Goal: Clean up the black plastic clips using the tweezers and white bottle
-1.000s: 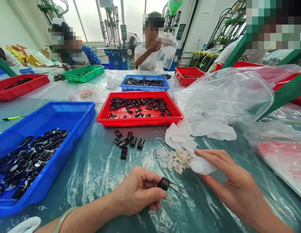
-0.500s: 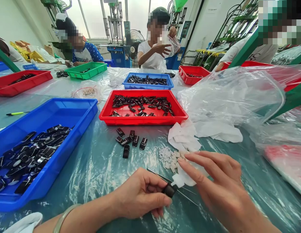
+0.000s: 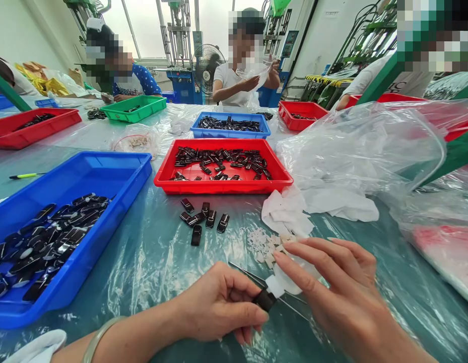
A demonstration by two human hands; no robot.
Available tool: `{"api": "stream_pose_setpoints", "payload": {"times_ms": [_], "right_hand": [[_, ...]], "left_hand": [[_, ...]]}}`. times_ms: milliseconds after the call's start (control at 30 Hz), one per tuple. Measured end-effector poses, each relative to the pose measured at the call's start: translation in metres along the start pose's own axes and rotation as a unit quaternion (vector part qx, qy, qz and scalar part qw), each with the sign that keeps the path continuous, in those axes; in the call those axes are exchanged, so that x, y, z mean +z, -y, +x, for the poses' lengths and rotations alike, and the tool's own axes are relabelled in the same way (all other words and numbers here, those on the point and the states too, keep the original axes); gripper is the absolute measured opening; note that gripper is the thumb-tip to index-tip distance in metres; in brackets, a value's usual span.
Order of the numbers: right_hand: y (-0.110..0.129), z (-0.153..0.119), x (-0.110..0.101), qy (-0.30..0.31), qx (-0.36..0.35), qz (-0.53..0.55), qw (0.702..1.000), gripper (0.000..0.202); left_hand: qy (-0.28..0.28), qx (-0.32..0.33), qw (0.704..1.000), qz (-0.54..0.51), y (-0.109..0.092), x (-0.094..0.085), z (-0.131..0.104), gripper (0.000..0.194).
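One black piece (image 3: 264,300) in left hand (image 3: 222,302), exposed end pointing up-right.

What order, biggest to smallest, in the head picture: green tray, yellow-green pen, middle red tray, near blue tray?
Largest to smallest:
near blue tray
middle red tray
green tray
yellow-green pen

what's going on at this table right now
The left hand pinches a small black piece, with a thin metal rod beside it. The right hand is over some white material, near the black piece. More black pieces lie loose on the table, and others sit in the red tray and the big blue tray. Across the table, a person in a white shirt handles clear plastic.
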State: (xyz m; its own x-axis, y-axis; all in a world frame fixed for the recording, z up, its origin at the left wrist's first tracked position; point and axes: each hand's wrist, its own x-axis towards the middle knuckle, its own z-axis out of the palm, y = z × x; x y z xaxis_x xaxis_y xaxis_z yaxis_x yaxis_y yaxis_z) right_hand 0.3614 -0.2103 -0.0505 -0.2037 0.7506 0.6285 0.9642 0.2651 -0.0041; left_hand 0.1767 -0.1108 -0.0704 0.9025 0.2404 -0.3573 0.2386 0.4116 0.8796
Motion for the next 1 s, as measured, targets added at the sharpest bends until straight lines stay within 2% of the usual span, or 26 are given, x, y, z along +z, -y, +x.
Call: {"api": "stream_pose_setpoints", "payload": {"times_ms": [733, 867, 1000], "right_hand": [[-0.0038, -0.0033, -0.0083, 0.021, -0.015, 0.017, 1.000, 0.028], [-0.0042, -0.0028, -0.0039, -0.008, -0.027, 0.007, 1.000, 0.032], [-0.0035, -0.0035, -0.0014, -0.013, -0.037, -0.014, 0.999, 0.034]], "left_hand": [[0.011, -0.009, 1.000, -0.012, -0.0013, -0.0003, -0.0002, 0.017], [0.012, -0.010, 1.000, -0.011, -0.0016, -0.0004, -0.0004, 0.016], [0.018, -0.009, 1.000, -0.015, -0.0021, -0.0001, 0.0001, 0.017]]}}
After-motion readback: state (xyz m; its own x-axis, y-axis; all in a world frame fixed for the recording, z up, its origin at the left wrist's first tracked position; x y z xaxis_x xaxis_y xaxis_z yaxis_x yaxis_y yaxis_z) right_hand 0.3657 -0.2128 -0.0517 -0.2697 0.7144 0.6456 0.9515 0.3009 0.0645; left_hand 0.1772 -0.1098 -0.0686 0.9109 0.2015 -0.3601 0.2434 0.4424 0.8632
